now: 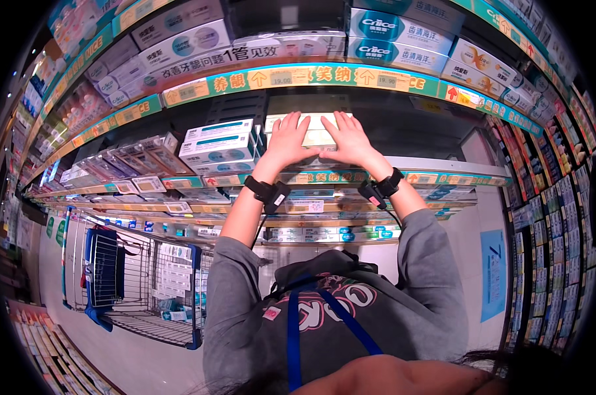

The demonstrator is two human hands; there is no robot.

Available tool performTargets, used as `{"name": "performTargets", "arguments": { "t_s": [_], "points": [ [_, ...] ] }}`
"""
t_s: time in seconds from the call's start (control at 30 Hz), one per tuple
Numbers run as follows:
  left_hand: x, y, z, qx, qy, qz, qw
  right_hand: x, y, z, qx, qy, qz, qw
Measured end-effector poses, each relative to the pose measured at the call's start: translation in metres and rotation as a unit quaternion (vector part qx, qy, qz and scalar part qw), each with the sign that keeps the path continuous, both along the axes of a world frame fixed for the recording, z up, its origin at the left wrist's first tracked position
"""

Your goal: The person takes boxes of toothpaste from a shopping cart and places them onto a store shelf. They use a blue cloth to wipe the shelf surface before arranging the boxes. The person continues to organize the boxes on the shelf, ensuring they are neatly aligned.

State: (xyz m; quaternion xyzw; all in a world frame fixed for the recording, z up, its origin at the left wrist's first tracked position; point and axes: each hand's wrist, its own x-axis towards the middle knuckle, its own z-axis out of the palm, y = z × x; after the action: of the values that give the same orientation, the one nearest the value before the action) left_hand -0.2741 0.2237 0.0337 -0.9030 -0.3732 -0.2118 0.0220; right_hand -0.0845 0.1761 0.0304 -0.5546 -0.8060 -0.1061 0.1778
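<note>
Both my hands rest on pale toothpaste cartons point(319, 138) stacked on a store shelf. My left hand point(289, 140) lies over their left part, and my right hand point(346, 138) over their right part, thumbs nearly meeting at the front. The fingers of each hand are spread and point into the shelf; neither hand is closed around a carton. Just left of them stands a stack of white and teal toothpaste cartons point(219, 144). A black strap with a small device sits on each wrist. My palms hide part of the cartons beneath.
An upper shelf edge point(298, 78) with price tags runs above my hands, with more cartons on it. The lower shelf edge point(337, 177) passes under my wrists. A wire shopping cart point(145, 286) holding cartons stands at the left. Stocked racks point(549, 247) line the right side.
</note>
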Motion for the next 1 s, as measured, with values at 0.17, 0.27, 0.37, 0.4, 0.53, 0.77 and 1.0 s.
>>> {"name": "performTargets", "arguments": {
  "t_s": [0.17, 0.27, 0.37, 0.4, 0.53, 0.77, 1.0],
  "points": [
    [-0.008, 0.005, -0.001, 0.004, 0.003, -0.041, 0.999, -0.001, 0.001, -0.004, -0.008, 0.004, 0.002, 1.0],
    [-0.009, 0.002, 0.002, 0.018, 0.003, -0.05, 0.999, -0.002, -0.001, -0.007, 0.016, 0.005, -0.004, 1.0],
    [-0.011, 0.001, -0.001, 0.027, -0.002, -0.046, 0.999, -0.005, -0.005, -0.007, 0.017, 0.011, 0.006, 1.0],
    [-0.01, -0.001, -0.003, 0.031, -0.006, -0.045, 0.998, -0.005, -0.006, -0.007, 0.021, 0.001, 0.009, 1.0],
    [-0.009, -0.008, -0.005, 0.041, -0.016, -0.042, 0.998, -0.004, -0.01, -0.007, 0.038, -0.022, 0.019, 0.999],
    [-0.005, -0.004, -0.001, 0.03, -0.013, -0.05, 0.998, -0.003, -0.013, -0.004, 0.017, 0.005, 0.03, 0.999],
    [-0.007, 0.001, 0.005, 0.048, -0.012, -0.076, 0.996, 0.001, 0.0, 0.017, -0.017, 0.0, 0.082, 0.996]
  ]
}}
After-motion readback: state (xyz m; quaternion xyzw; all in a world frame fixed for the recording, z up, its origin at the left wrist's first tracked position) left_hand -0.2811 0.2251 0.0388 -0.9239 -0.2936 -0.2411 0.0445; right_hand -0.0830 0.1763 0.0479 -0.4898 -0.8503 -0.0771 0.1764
